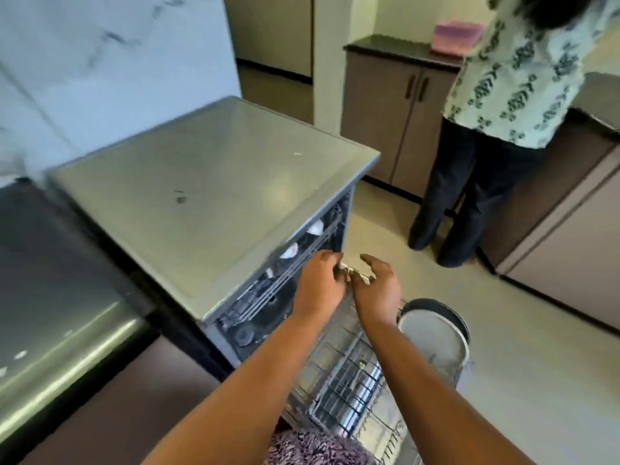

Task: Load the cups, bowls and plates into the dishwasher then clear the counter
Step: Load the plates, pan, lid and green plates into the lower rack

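Observation:
The grey dishwasher [214,182] stands open. Its lower wire rack [339,360] is pulled out toward me. A round grey plate [432,337] stands upright at the rack's right side. White cups [315,228] sit in the upper rack, inside the machine. My left hand [318,283] and my right hand [377,290] meet just in front of the upper rack, above the lower one. Their curled fingers pinch a small pale object [355,276] between them, which is too blurred to name.
Another person [496,129] stands at the right, facing a dark counter. A pink container [456,38] sits on a cabinet behind them. A shiny dark steel surface [50,313] adjoins the dishwasher on the left. Pale floor [503,380] lies right of the rack.

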